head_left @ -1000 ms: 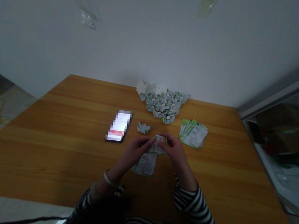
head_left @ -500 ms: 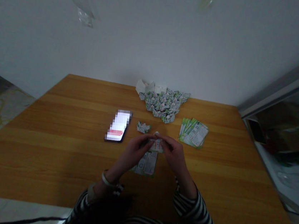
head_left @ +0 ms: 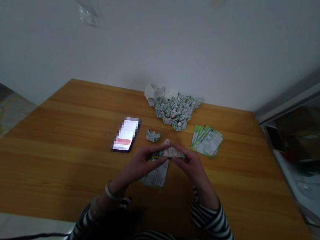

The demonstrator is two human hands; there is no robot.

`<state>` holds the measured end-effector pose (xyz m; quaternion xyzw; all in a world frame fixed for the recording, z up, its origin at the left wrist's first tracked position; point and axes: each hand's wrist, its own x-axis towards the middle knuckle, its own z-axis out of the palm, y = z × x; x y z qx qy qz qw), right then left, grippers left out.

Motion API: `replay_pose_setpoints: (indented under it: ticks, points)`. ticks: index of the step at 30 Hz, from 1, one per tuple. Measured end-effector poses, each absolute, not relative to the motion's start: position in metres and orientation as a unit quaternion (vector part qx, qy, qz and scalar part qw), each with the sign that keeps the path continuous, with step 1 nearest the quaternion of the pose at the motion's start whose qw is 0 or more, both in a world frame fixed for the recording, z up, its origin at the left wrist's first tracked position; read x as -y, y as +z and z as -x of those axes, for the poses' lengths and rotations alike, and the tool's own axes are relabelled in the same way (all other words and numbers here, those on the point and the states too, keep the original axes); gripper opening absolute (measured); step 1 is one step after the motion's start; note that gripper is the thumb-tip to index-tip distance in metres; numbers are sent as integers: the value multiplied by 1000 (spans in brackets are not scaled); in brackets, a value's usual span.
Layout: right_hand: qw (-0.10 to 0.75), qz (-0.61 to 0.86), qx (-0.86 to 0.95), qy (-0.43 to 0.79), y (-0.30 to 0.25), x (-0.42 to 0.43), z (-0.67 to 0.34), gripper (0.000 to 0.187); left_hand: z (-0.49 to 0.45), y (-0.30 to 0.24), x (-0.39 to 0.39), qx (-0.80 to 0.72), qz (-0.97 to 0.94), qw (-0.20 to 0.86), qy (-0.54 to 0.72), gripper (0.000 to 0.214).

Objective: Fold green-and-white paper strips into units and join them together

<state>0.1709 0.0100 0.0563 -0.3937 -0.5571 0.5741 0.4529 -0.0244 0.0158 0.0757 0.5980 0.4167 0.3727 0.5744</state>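
My left hand point(head_left: 139, 164) and my right hand point(head_left: 191, 166) meet above the wooden table, and both pinch a small folded strip of green-and-white printed paper point(head_left: 173, 151). Below them lies a flat printed paper sheet point(head_left: 157, 176), partly hidden by my left hand. A small crumpled paper piece point(head_left: 152, 135) sits just beyond my left fingertips. Farther off is a heap of small folded green-and-white paper pieces point(head_left: 172, 112). A fanned stack of green printed cards point(head_left: 206, 140) lies beyond my right hand.
A smartphone point(head_left: 125, 134) with a lit, pixelated screen lies left of my hands on the wooden table point(head_left: 57, 154). White paper scraps point(head_left: 154, 91) lie at the table's far edge against the wall. A shelf unit with assorted items stands at the right.
The folded strip now lies more crosswise between my hands and sits slightly higher. My fingers have shifted along it, and my right hand has moved slightly outward. The table items look unmoved.
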Motion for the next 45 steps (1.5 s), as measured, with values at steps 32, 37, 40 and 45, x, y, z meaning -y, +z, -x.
replay_pose_setpoints:
  ticks: [32,37,40,45]
  points:
    - [480,444,517,552,48,1,-170,23,30,75,-17,-439,-589,556,389,17]
    - [459,441,497,590,50,1,-173,37,28,83,-15,-440,-570,574,391,25]
    - [468,452,511,562,51,-1,-173,29,24,84,-14,-476,-548,555,407,28]
    - [479,458,512,546,52,-3,-171,24,25,82,-14,-486,-506,588,403,33]
